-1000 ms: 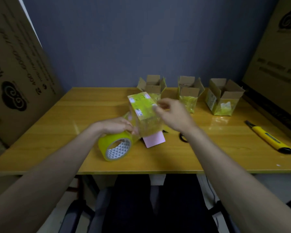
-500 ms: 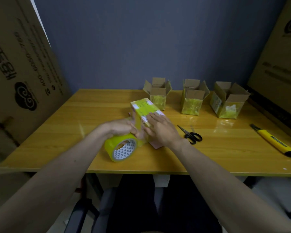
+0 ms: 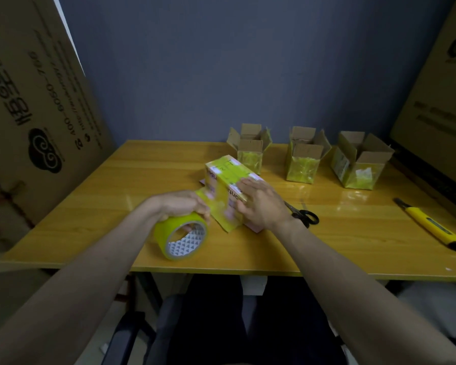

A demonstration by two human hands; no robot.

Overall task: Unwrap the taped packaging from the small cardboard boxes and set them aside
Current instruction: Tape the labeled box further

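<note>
A small box wrapped in yellow tape lies on the wooden table, near its middle. My right hand lies flat on the box's near right side, fingers straight. My left hand grips a roll of yellow tape from above, just left of the box; a strip of tape runs from the roll to the box. Three opened cardboard boxes with yellow tape on their fronts stand in a row at the back.
Black scissors lie just right of my right wrist. A yellow utility knife lies at the right of the table. Large cardboard sheets lean at the left and right. A chair sits under the table's near edge.
The wrapped box went from upright in my hands to lying on the table. My right hand moved from the box's top to pressing flat on its side. The tape roll stayed in my left hand.
</note>
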